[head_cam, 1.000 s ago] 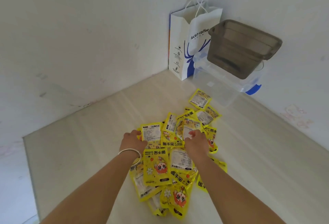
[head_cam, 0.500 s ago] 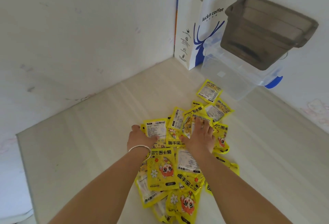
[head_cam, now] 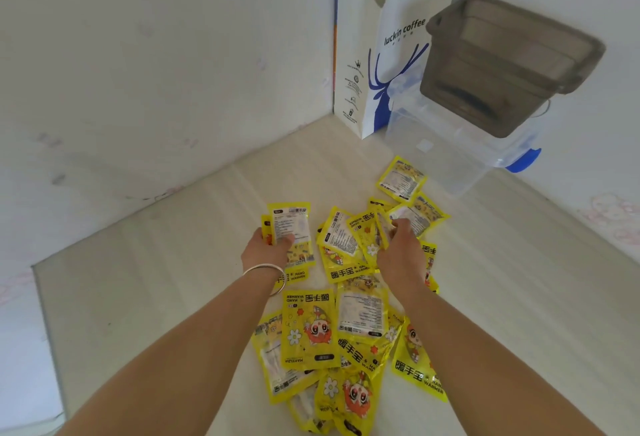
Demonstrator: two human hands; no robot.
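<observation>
the left hand (head_cam: pixel 265 252) holds one flat yellow plastic hand-warmer packet (head_cam: pixel 292 227) with its white printed side up, lifted a little above the bench (head_cam: pixel 156 279). the thumb lies across the lower part of this packet and the other fingers are curled under it, so it is pinched between them; a second yellow edge shows just behind it. a thin silver bangle (head_cam: pixel 266 267) sits on the left wrist. the right hand (head_cam: pixel 403 255) is over the far part of the pile of yellow packets (head_cam: pixel 308 328), and its fingers are curled together and pinch the edge of a tilted yellow packet (head_cam: pixel 380 234); which fingers exactly i cannot tell. the pile lies on the pale wooden bench between and under both forearms, with many packets overlapping. in the corner by the walls stands a white paper bag with a blue deer print (head_cam: pixel 388 64), and just beside it a clear plastic box (head_cam: pixel 446 155) carries a grey-brown translucent plastic box (head_cam: pixel 502 64) on top.
</observation>
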